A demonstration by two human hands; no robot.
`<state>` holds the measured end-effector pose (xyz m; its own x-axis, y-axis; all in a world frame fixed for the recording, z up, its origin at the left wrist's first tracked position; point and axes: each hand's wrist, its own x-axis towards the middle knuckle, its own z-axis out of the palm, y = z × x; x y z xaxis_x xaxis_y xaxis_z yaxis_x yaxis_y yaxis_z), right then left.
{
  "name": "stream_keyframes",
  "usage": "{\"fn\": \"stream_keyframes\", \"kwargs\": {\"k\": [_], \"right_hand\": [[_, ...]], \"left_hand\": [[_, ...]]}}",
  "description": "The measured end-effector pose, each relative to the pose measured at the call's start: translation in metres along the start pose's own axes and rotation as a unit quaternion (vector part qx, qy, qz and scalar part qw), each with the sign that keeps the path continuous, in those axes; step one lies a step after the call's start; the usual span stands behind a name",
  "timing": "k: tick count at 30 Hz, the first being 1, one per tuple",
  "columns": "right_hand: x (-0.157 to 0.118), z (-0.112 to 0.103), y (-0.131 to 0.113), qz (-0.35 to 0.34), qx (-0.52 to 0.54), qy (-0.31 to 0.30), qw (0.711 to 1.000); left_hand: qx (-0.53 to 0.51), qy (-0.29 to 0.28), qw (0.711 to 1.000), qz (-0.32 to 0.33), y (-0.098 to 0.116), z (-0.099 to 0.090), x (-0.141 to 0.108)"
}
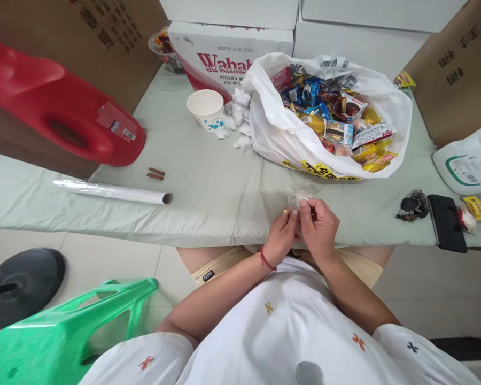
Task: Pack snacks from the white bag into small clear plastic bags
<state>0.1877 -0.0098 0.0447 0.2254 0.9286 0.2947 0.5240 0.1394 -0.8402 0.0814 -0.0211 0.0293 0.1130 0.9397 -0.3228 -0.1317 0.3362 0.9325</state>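
Observation:
Close together at the table's front edge, both my hands pinch a small clear plastic bag. My left hand, with a red cord on its wrist, has its fingers closed on the bag's near end. My right hand is closed too, its thumb pressed on the plastic. What the bag contains is too unclear to make out. Just beyond stands a white carrier bag full of wrapped snacks. Left of it are several small white wrapped bundles and a paper cup.
A red jug and a white roll lie left, near two brown strips. To the right are a phone, keys and a white jug. Boxes line the back. A green stool stands lower left.

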Motion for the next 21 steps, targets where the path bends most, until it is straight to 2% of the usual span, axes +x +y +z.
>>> {"fn": "stream_keyframes", "kwargs": {"k": [4,6,9,14,19,21], "right_hand": [[-0.003,0.003,0.002,0.075,0.073,-0.013,0.994],[-0.001,0.002,0.004,0.114,0.119,-0.022,0.986],[0.003,0.0,0.01,0.162,0.199,-0.034,0.966],[0.012,-0.002,0.023,0.219,0.273,-0.047,0.936],[0.02,0.001,0.034,0.288,0.32,-0.089,0.898],[0.019,0.003,0.033,0.317,0.345,-0.122,0.875]], "left_hand": [[-0.034,0.038,0.997,0.062,-0.001,-0.005,0.005],[-0.024,0.031,0.997,0.066,-0.001,-0.011,0.007],[-0.008,0.013,0.999,0.048,-0.001,-0.02,0.009],[0.0,0.028,1.0,0.013,-0.004,-0.03,0.011],[-0.036,0.021,0.998,-0.046,-0.002,-0.031,0.01],[-0.031,0.039,0.998,-0.04,-0.001,-0.029,0.011]]}}
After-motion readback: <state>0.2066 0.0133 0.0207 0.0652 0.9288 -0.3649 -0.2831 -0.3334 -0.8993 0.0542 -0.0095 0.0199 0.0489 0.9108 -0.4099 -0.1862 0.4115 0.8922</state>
